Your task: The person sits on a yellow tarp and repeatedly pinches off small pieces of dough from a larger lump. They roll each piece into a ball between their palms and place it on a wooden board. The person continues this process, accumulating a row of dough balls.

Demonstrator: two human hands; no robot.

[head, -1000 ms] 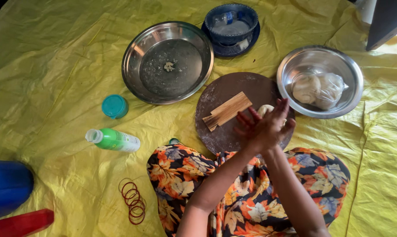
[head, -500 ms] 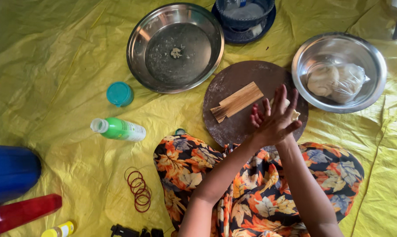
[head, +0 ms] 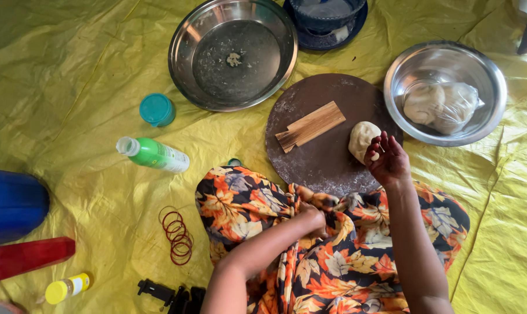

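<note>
Currently, far left of both hands, a blue container [head: 10,203], a red bottle [head: 27,259] and a small yellow-capped bottle [head: 67,288] are seen at the frame edge on the yellow sheet [head: 71,75]. Further in, a green bottle [head: 154,154] is laid on its side, with a teal lid [head: 157,109] above it and red rubber bands [head: 177,235] below. A large steel pan [head: 233,53] is placed up-left of the fingers, a crumb of dough in it.

The left hand [head: 313,220] is rested on the floral cloth [head: 327,244] over the lap, fingers curled inward; whether anything is gripped cannot be told.

A round brown board [head: 324,151] is set just ahead of the lap, wooden sticks [head: 310,126] lying on it, well left of the right fingertips. The dough ball [head: 362,139] is sat on the board's right part, touching the right hand [head: 388,160] at the fingertips. The right fingers are loosely curled, palm up, and a small bit of dough is pinched between them.

Up-right of those fingers, a steel bowl [head: 445,93] is seen with bagged dough [head: 441,104] inside. A dark blue bowl [head: 326,14] is placed at the top edge.
</note>
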